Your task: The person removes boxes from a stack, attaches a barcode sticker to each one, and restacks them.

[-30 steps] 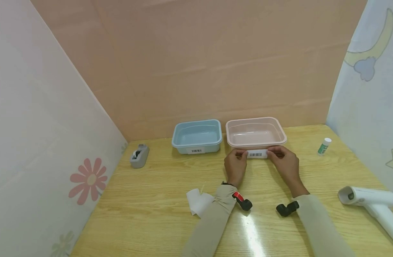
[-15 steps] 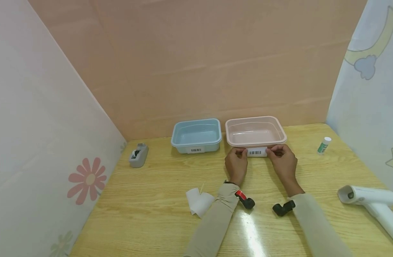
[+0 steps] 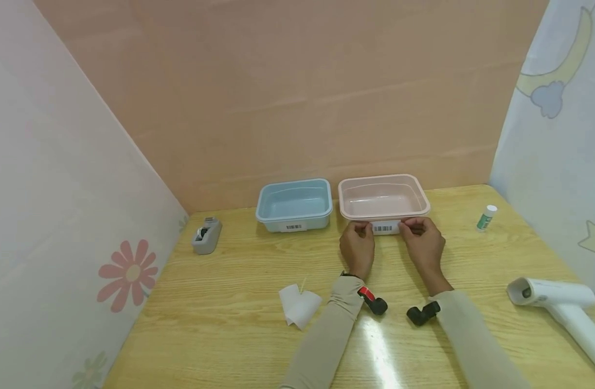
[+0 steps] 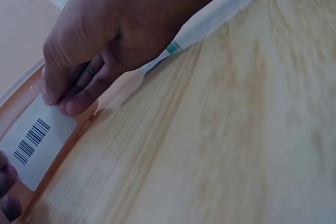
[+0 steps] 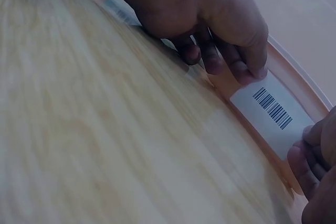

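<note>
Barcode label [image 3: 383, 228] on pink tub [image 3: 383, 196], both hands pinching

Two forearms in beige sleeves, stretched forward side by side. Left hand [image 3: 358, 246] and right hand [image 3: 422, 241] close together, fingers curled, fingertips [image 5: 247, 72] pinching.

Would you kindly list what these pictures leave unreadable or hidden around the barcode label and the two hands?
- Barcode label: head view, too small to read.
- Label ends: head view, covered by left hand and right hand.
- Pink tub: wrist views, cut off by the frame edge.
- Glue stick: head view, print too small.
</note>
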`<state>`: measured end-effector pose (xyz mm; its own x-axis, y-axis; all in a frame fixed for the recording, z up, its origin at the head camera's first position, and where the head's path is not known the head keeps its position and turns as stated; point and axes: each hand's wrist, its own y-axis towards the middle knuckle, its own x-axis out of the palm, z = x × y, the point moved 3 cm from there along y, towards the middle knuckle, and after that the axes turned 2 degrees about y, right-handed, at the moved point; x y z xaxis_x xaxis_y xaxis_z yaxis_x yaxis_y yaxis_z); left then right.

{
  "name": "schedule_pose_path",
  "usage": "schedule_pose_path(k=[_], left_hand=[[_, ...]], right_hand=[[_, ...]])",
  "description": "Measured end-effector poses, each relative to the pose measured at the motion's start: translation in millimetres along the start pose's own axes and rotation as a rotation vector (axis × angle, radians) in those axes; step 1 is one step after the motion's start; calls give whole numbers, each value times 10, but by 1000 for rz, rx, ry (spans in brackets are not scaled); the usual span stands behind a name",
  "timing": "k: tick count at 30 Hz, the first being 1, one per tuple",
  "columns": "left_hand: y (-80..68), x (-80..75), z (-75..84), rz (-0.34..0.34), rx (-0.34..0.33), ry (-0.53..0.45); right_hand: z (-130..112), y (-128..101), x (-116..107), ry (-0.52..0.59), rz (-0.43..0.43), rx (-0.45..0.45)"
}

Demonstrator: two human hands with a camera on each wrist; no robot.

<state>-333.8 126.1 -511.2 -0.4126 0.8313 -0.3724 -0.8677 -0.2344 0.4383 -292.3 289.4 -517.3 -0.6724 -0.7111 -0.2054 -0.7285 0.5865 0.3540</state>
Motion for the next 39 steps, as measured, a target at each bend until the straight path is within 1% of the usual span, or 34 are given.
schedule_pose_path(k=[7, 12, 21, 32, 39], left_hand=[[-2, 2, 16, -1, -33, -8], [1, 0, 36, 16, -40, -13], [8, 29, 2, 28, -68, -25], [19, 44, 10, 9, -69, -13], [19, 41, 9, 14, -68, -1]], right_hand=[[-2, -8, 20, 0, 10, 19], [-17, -6, 17, 7, 6, 27], [-22, -8, 26, 48, -12, 44], [-18, 10, 31, 60, -7, 55], [9, 14, 48, 33, -2, 43]])
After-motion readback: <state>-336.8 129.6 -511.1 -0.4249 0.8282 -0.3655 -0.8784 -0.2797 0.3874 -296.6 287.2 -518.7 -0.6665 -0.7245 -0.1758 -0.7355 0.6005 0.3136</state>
